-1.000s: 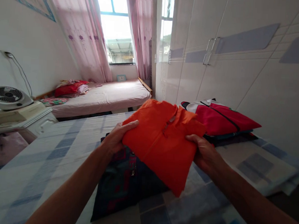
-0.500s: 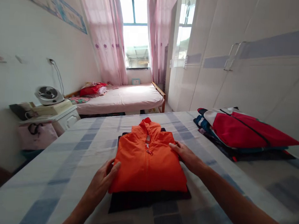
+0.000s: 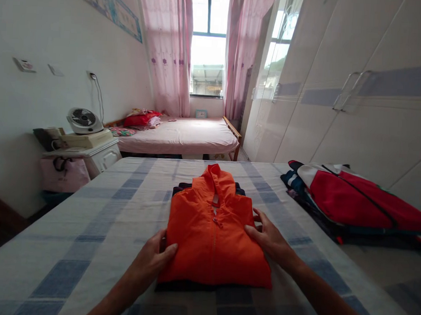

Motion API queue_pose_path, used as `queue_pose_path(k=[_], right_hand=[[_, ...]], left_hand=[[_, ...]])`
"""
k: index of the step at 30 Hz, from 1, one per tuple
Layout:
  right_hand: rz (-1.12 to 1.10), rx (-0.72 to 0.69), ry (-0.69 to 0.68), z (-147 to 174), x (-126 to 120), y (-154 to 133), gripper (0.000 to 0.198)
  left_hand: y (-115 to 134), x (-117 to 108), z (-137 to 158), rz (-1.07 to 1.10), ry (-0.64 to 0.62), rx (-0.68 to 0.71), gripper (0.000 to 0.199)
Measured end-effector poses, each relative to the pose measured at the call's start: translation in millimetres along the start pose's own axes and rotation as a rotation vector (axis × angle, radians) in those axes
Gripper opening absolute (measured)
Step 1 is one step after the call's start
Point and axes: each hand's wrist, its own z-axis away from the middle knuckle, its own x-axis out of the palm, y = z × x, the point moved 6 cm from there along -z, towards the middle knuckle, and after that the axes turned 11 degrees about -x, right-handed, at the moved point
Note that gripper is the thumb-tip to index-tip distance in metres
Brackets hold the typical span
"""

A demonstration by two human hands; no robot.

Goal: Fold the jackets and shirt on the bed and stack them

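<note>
A folded orange jacket (image 3: 193, 239) lies zip side up on the bed, its collar pointing away from me. Beneath it, dark folded clothing (image 3: 184, 286) shows as a strip at the near edge and a little at both sides of the collar. My left hand (image 3: 154, 257) grips the jacket's left edge, thumb on top and fingers mostly hidden at the side. On the right edge, my right hand (image 3: 272, 238) has its thumb on the fabric and its fingers bent round the side, partly hidden.
Checked bedding (image 3: 121, 209) spreads around the jacket. To the right lies a pile of folded clothes with a red garment (image 3: 357, 200) on top, before a white wardrobe (image 3: 368, 138). A second bed (image 3: 190, 137), a fan (image 3: 84, 120) and a pink bag (image 3: 65, 173) are further off.
The orange jacket has shifted toward me over the dark clothing, which shows less at the near edge and more beside the collar. My hands moved with it; the view turned slightly left.
</note>
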Motion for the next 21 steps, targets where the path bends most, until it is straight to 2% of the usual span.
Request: queue_pose_path(k=[1, 2, 5, 7, 8, 10, 13, 17, 21], right_hand=[[0.075, -0.021, 0.026, -2, -6, 2, 0.073], [0.133, -0.061, 0.064, -5, -12, 1, 0.071], [0.229, -0.209, 0.153, -26, -29, -17, 0.061], [0.276, -0.253, 0.116, -48, -31, -28, 0.056], [0.294, -0.256, 0.076, -60, -30, -32, 0.053], [0.296, -0.24, -0.007, -83, -24, -33, 0.051], [0.198, -0.173, -0.117, -113, -9, -29, 0.054], [0.038, -0.059, -0.282, -136, 12, -25, 0.066], [-0.245, -0.048, -0.427, -142, 26, -35, 0.067]], left_hand=[[-3, -3, -3, -0.013, -0.04, -0.028, 0.034], [-3, -9, -8, -0.034, -0.022, -0.041, 0.04], [23, -41, -25, -0.13, 0.255, 0.035, 0.059], [50, -51, -42, -0.191, 0.36, 0.138, 0.063], [63, -50, -54, -0.205, 0.331, 0.179, 0.061], [80, -39, -82, -0.202, 0.191, 0.21, 0.054], [90, -22, -123, -0.145, 0.057, 0.174, 0.047], [93, -8, -156, -0.049, -0.009, 0.101, 0.06], [97, 3, -165, 0.08, -0.207, 0.027, 0.075]])
